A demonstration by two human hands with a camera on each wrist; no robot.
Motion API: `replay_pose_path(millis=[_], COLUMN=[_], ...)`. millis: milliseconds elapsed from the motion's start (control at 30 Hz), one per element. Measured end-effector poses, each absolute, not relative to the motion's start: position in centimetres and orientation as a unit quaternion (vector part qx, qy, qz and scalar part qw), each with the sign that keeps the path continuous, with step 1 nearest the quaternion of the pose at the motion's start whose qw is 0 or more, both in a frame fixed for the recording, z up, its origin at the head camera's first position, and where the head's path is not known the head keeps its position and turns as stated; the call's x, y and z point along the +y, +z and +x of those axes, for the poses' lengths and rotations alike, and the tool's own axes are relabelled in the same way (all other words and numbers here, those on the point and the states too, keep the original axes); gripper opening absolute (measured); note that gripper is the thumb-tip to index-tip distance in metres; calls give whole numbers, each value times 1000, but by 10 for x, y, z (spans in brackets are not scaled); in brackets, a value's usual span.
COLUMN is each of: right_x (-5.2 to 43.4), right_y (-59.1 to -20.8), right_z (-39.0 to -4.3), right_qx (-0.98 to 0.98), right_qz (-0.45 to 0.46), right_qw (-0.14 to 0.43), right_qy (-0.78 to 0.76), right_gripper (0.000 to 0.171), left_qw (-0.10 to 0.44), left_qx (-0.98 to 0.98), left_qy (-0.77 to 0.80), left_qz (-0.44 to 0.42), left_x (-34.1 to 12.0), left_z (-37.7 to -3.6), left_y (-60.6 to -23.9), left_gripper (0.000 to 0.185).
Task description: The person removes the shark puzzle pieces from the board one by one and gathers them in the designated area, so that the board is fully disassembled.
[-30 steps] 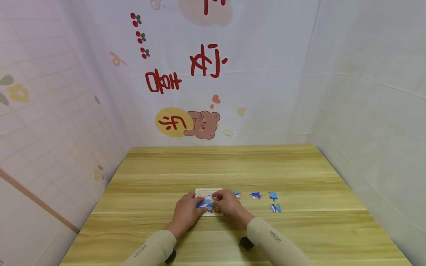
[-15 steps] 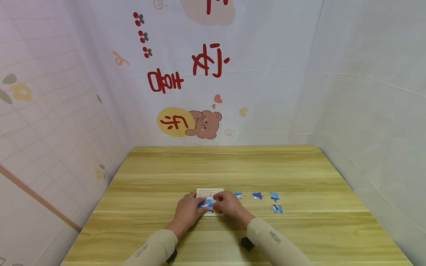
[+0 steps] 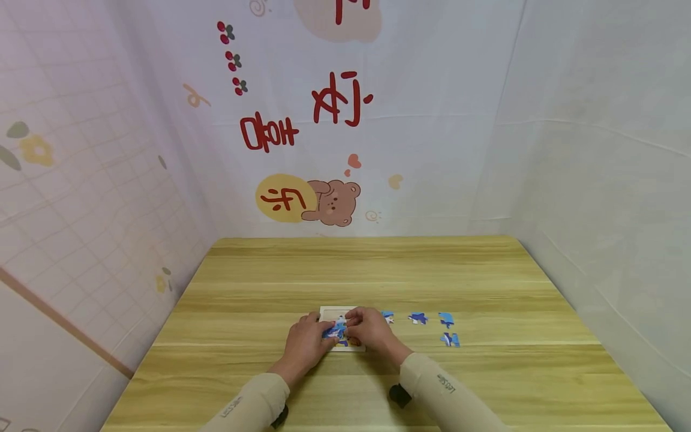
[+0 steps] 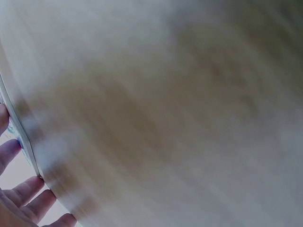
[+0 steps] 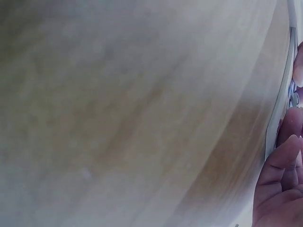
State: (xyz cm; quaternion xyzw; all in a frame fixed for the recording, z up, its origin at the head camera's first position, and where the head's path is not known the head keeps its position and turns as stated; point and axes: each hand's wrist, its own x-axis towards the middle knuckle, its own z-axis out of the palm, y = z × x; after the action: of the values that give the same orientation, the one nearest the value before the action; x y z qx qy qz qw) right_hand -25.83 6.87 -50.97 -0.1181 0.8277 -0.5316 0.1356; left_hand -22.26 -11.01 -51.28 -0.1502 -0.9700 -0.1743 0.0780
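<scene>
Two hands meet over a small puzzle board that lies flat on the wooden table, nearer the front edge than the back edge and about halfway between the left and right edges. The left hand rests on the board's left side. The right hand rests on its right side. Between them sits a blue puzzle piece on the board, and the fingers of both hands touch it. The fingers look bent down onto the piece, but they are too small in the head view to tell if they pinch it or just press it.

In the left wrist view the fingers lie a little spread along the board's thin edge. In the right wrist view the fingers lie close together beside the board's edge. Both wrist views are blurry.

Four loose blue pieces lie on the table to the right of the board, toward the right edge: one just beside the right hand, one farther along, and two more, and, one behind the other.

Both arms wear pale sleeves.
</scene>
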Motion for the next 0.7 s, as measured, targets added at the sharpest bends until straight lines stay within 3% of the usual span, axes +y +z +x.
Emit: replay_pose_path(millis=[700], right_x=[69], right_y=[-504], right_z=[-254], right_qx=[818], right_qz=[-120], right_qw=[134], right_qy=[-546], right_gripper=[30], left_qw=[90], left_qx=[-968], left_qy=[-173], left_qz=[-156], left_x=[-110], left_z=[-222], left_y=[-511], left_gripper=[37])
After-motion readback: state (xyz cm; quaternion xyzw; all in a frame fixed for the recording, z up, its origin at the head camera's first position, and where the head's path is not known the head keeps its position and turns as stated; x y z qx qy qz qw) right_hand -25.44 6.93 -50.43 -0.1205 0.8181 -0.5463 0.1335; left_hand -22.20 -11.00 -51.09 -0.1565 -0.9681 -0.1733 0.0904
